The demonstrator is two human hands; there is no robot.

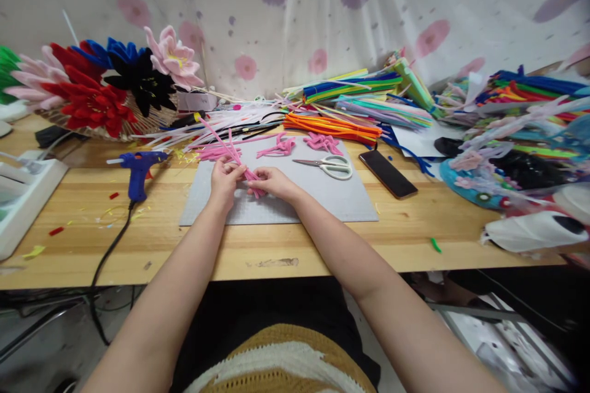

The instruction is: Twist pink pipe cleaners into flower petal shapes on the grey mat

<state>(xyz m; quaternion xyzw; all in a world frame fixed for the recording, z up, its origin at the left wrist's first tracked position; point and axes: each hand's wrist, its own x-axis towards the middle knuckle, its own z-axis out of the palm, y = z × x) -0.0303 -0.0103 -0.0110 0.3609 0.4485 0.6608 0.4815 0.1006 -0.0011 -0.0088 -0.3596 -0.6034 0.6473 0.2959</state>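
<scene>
Over the grey cutting mat (276, 212), both my hands hold one bunch of pink pipe cleaners (237, 158). My left hand (224, 181) closes its fingers around the bunch from the left. From the right, my right hand (273, 184) pinches its lower end. Long pink stems stick up to the upper left past my left hand. Behind my hands on the mat lie two bent pink pieces, one in the middle (279, 146) and one further right (324, 143). Scissors (334, 167) with pale handles rest on the mat's right part. More straight pink stems (216, 152) lie at its back left.
A blue glue gun (137, 173) with a black cord is left of the mat. A phone (388, 173) lies to the right. Fuzzy flowers (96, 104) stand back left. Orange stems (332, 128) and other coloured bundles line the back. A power strip (27, 196) sits far left.
</scene>
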